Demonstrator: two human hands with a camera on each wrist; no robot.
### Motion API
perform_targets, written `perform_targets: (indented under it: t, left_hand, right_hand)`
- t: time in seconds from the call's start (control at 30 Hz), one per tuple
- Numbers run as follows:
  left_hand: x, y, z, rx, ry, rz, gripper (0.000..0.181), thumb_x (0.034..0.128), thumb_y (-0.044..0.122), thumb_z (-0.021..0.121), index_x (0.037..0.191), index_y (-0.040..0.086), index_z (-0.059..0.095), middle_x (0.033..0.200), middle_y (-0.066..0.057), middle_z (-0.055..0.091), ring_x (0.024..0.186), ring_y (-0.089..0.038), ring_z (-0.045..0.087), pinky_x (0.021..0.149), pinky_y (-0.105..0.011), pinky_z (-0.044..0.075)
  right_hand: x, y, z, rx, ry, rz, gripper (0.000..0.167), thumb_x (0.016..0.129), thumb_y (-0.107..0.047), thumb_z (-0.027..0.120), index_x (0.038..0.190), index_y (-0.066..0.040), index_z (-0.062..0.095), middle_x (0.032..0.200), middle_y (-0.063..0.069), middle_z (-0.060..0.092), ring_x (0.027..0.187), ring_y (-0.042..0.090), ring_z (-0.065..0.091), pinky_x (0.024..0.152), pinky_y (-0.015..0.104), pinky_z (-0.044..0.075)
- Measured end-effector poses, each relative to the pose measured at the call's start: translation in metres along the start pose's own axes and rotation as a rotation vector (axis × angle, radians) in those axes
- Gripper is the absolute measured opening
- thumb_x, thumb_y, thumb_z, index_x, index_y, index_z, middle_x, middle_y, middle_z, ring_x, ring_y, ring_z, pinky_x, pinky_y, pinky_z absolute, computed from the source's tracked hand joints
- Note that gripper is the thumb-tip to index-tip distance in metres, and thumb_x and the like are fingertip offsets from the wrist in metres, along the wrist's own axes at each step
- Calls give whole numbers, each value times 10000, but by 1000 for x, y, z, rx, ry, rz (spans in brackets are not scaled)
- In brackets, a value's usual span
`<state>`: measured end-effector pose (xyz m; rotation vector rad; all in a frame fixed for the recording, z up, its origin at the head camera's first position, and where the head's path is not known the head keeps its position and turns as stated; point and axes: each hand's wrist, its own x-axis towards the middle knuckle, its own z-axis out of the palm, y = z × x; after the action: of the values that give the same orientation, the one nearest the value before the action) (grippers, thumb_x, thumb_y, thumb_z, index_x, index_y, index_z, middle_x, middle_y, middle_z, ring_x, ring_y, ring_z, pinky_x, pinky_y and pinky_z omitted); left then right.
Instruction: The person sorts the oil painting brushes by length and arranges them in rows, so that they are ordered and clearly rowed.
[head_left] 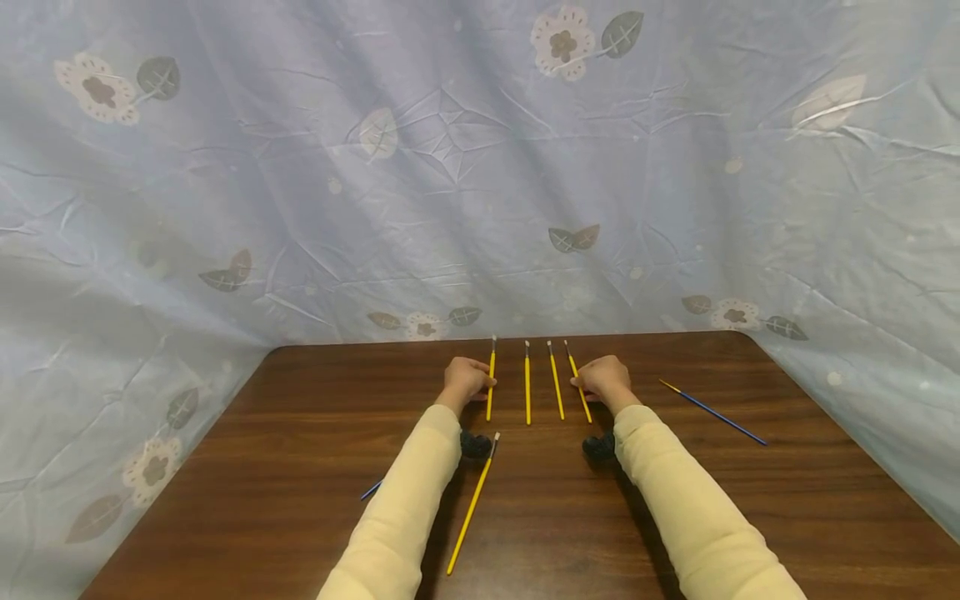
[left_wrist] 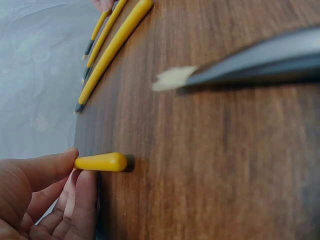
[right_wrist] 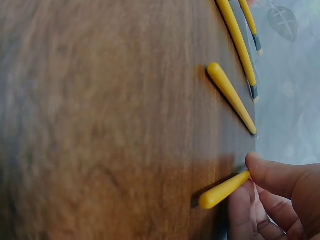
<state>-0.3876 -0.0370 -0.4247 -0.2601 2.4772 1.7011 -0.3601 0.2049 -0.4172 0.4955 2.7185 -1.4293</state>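
Near the table's far edge, my left hand (head_left: 467,380) pinches a yellow-handled paintbrush (head_left: 491,367) between thumb and fingers. In the left wrist view the butt of that brush (left_wrist: 102,162) sticks out past the thumb. My right hand (head_left: 604,380) pinches another yellow paintbrush (head_left: 582,397), whose rounded end (right_wrist: 222,192) shows in the right wrist view. Between the hands lie two more yellow paintbrushes, one nearly straight (head_left: 528,387) and one slightly slanted (head_left: 557,383). All four rows of bristles point toward the curtain.
Closer in, a longer yellow paintbrush (head_left: 471,517) lies beside the left sleeve. A blue paintbrush (head_left: 712,411) lies to the right, and a blue handle (head_left: 371,489) is partly hidden under the left forearm. A patterned curtain (head_left: 450,208) hangs behind the brown table (head_left: 300,433).
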Motion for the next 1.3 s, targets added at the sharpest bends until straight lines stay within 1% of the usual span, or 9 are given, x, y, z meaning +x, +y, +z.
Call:
perform_targets:
  t: [0.1,0.23,0.33,0.53,0.6,0.73,0.97,1.13,1.3]
  left_hand:
    - [-1,1,0,-2,3,-16,220,820,-51,742,1033,5,730,995,-128,662,809,-220,673,590,-311,587]
    - [-1,0,1,1,4,-8,233,819,-38,749,1047,9,730,1005,-132,663,844,-241,674,600,-321,589]
    - [-1,-1,2,15,12,14,237,810,-46,755,1041,-3,731,979,-140,664,827,-252,675,569,-307,585]
    - [1,-4,3,55,33,66,222,785,-64,768,1002,-22,741,900,-148,679,737,-245,681,501,-282,567]
    - [0,-4,3,57,38,72,215,786,-63,768,995,-26,741,884,-151,681,717,-244,683,495,-284,566]
    - [0,-4,3,51,41,66,204,789,-58,768,989,-26,741,880,-153,674,698,-238,682,488,-283,565]
    - [2,-2,4,48,37,75,199,787,-67,763,981,-32,742,924,-173,661,727,-254,682,490,-287,566]
    - [0,-1,4,45,23,71,209,788,-78,755,994,-43,734,935,-181,637,766,-271,677,497,-296,570]
    - [-2,-1,3,71,22,74,214,799,-65,750,1010,-45,729,949,-172,662,779,-273,681,502,-288,569]
  right_hand:
    - [-2,1,-1,3,-17,-15,273,869,-85,732,1116,30,708,1078,196,664,685,216,643,569,283,575]
    - [-4,2,-3,-1,-31,-26,297,889,-99,715,1159,24,687,1072,186,664,716,219,640,585,286,576]
    - [-4,3,-2,4,-28,-20,299,888,-105,719,1159,17,688,1047,174,668,725,218,635,586,285,575]
    - [-1,5,-1,16,-26,-3,289,880,-114,730,1144,0,700,974,136,671,734,202,622,582,279,575]
    - [1,6,0,21,-23,3,285,875,-111,734,1139,-8,705,955,121,670,728,189,617,576,275,574]
    - [2,6,1,33,-18,7,280,871,-106,736,1131,-6,709,932,116,676,712,168,615,561,269,572]
    - [4,8,0,61,-17,24,270,873,-114,739,1125,-20,715,1024,142,650,763,193,624,572,272,575]
    - [4,8,0,70,-20,37,268,878,-110,735,1129,-20,713,1022,136,668,794,201,638,577,277,576]
    - [4,7,1,76,-20,42,273,884,-109,728,1143,-24,710,1069,153,661,892,240,646,583,275,577]
